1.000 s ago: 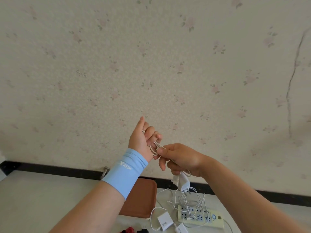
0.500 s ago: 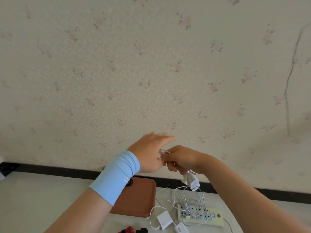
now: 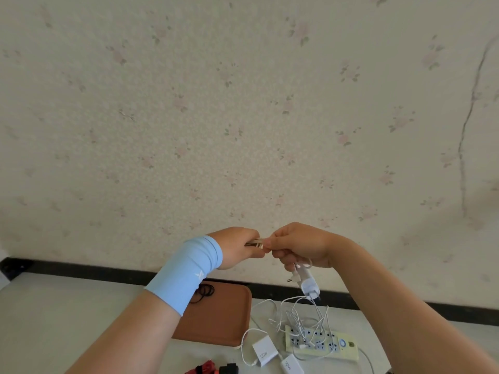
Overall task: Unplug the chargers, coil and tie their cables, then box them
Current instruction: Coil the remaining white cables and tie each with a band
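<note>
Both hands are raised in front of the wall, above the table. My left hand [image 3: 237, 248], with a light blue sleeve on the wrist, is closed around loops of a white charger cable [image 3: 255, 242]. My right hand [image 3: 299, 247] touches it and pinches the same cable. A small white charger [image 3: 309, 284] dangles just below my right hand, its plug pins showing. On the table below lies a white power strip [image 3: 348, 346] under a tangle of white cables [image 3: 297, 317]. Two white chargers [image 3: 266, 353] [image 3: 291, 367] lie beside it.
A brown tray [image 3: 224, 317] sits on the white table [image 3: 54, 319] left of the power strip, with black elastic ties [image 3: 205, 291] at its far corner. A red item [image 3: 206, 369] and a black one [image 3: 229, 369] lie at the bottom edge. The flowered wall stands close behind.
My left hand has turned from fingers pointing up to a closed fist over the cable loops. The dangling charger has swung right under my right hand.
</note>
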`<move>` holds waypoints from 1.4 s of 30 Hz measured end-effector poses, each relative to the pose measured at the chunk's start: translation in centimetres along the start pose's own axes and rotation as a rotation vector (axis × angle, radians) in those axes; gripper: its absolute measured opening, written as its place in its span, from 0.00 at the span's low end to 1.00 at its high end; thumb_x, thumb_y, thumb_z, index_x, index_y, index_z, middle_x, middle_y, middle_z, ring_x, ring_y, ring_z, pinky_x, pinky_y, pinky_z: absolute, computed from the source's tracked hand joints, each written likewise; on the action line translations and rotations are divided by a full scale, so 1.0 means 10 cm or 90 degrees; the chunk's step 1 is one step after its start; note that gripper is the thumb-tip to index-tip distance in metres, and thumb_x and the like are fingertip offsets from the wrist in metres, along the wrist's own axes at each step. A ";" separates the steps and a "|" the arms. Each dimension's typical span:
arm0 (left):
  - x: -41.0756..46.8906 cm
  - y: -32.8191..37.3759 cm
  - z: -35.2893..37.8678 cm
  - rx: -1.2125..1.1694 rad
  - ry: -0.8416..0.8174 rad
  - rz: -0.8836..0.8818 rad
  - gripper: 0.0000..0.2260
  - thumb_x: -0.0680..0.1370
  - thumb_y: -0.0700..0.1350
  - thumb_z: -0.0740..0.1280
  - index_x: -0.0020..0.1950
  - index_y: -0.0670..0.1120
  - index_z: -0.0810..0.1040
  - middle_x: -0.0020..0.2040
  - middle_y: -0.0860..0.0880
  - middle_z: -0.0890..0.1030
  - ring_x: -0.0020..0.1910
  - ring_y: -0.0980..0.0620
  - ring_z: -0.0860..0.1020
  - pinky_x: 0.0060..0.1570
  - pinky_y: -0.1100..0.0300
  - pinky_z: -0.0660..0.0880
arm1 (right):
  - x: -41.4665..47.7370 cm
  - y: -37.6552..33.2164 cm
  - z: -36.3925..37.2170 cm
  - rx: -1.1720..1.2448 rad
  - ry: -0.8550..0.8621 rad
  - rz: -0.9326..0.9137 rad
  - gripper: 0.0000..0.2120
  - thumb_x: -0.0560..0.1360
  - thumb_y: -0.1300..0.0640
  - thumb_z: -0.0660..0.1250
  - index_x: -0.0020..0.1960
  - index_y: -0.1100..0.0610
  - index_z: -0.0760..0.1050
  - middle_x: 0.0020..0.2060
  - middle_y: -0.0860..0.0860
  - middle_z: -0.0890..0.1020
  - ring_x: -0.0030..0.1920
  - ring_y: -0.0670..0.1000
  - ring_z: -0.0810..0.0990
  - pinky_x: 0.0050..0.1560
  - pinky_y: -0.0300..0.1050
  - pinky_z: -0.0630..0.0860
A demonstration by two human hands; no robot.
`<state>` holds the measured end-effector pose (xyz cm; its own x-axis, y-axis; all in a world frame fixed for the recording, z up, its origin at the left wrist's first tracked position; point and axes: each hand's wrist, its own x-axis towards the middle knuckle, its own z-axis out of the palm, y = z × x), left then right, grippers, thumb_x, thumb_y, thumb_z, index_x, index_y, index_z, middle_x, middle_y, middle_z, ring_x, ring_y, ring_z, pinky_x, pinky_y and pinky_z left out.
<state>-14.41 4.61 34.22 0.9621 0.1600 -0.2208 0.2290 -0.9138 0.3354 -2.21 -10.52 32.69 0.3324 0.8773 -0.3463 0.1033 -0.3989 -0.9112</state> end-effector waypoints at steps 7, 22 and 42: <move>0.00 -0.15 0.09 -0.371 -0.002 0.024 0.10 0.83 0.52 0.59 0.46 0.48 0.73 0.35 0.52 0.73 0.30 0.57 0.71 0.46 0.56 0.79 | -0.03 -0.03 -0.03 -0.132 0.023 -0.084 0.16 0.83 0.48 0.62 0.49 0.57 0.83 0.28 0.48 0.74 0.35 0.49 0.75 0.53 0.47 0.70; 0.11 -0.09 0.10 -1.063 0.043 0.062 0.11 0.83 0.49 0.56 0.44 0.46 0.72 0.30 0.51 0.66 0.27 0.54 0.66 0.38 0.59 0.70 | -0.04 -0.02 0.09 0.071 -0.005 -0.081 0.19 0.81 0.42 0.59 0.38 0.54 0.70 0.33 0.55 0.77 0.39 0.58 0.80 0.48 0.49 0.78; 0.12 0.02 0.01 -1.234 0.202 0.098 0.11 0.84 0.48 0.56 0.42 0.47 0.63 0.34 0.51 0.69 0.29 0.54 0.66 0.36 0.59 0.67 | 0.02 -0.11 0.28 0.198 -0.038 -0.024 0.18 0.80 0.44 0.65 0.60 0.57 0.79 0.52 0.54 0.86 0.38 0.49 0.78 0.42 0.43 0.78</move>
<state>-13.21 4.60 33.94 0.9231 0.3836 -0.0273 -0.2298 0.6070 0.7608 -4.92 -9.09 33.02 0.2767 0.9076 -0.3157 -0.1808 -0.2735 -0.9447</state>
